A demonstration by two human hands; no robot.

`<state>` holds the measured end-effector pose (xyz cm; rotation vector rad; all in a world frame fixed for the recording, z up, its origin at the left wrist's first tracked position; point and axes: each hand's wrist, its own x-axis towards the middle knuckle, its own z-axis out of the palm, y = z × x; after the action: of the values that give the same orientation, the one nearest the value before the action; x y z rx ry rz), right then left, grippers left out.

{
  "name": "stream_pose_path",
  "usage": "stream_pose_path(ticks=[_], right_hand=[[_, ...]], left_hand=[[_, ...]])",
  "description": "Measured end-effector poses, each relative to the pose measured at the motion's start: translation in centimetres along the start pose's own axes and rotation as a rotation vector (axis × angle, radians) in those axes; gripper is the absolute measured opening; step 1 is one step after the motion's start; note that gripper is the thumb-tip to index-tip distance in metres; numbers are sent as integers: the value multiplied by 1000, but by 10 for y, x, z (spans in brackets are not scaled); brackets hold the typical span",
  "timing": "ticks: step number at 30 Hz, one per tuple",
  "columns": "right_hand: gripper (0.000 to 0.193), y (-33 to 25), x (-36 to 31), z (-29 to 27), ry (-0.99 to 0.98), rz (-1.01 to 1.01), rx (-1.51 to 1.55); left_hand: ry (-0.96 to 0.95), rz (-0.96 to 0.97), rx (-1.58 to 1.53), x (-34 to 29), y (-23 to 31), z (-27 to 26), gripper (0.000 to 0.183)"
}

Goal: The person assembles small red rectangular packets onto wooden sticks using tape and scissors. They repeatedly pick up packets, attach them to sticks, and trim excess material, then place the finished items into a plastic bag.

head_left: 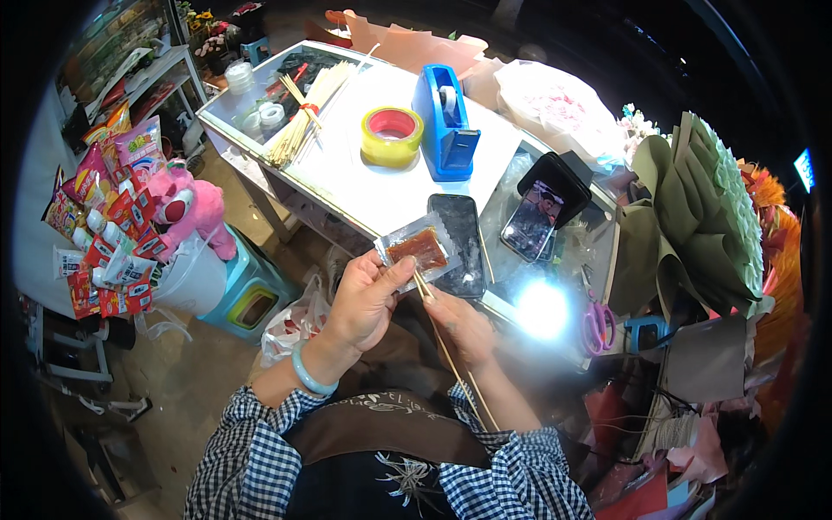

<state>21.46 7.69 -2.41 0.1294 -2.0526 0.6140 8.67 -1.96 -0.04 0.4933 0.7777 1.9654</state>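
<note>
My left hand [366, 299] is closed, its thumb pressing on a small clear packet [422, 249] with a flat reddish-brown piece inside. Two thin wooden sticks [451, 365] run from the packet's lower edge down toward my body. My right hand [462, 328] is closed around these sticks just below the packet. Their upper tips meet the packet near my left thumb; whether they are fixed to it I cannot tell. Just behind the packet, a dark phone [459, 230] lies on the table.
On the white table [347, 195] are a yellow tape roll [392, 139], a blue tape dispenser [445, 126] and a bundle of sticks [308, 113]. Purple scissors [598, 327] lie right, by a bright light [542, 309]. Wrapped bouquets [693, 208] stand right; a snack bouquet [113, 243] left.
</note>
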Motion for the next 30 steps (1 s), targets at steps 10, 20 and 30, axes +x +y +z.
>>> stream_pose_path(ticks=[10, 20, 30], right_hand=[[36, -3, 1, -34, -134, 962, 1112], [17, -38, 17, -33, -314, 739, 299], [11, -38, 9, -9, -143, 148, -361]], left_hand=[[54, 133, 128, 1, 31, -6, 27], [51, 226, 234, -8, 33, -1, 29], [30, 187, 411, -17, 28, 6, 36]])
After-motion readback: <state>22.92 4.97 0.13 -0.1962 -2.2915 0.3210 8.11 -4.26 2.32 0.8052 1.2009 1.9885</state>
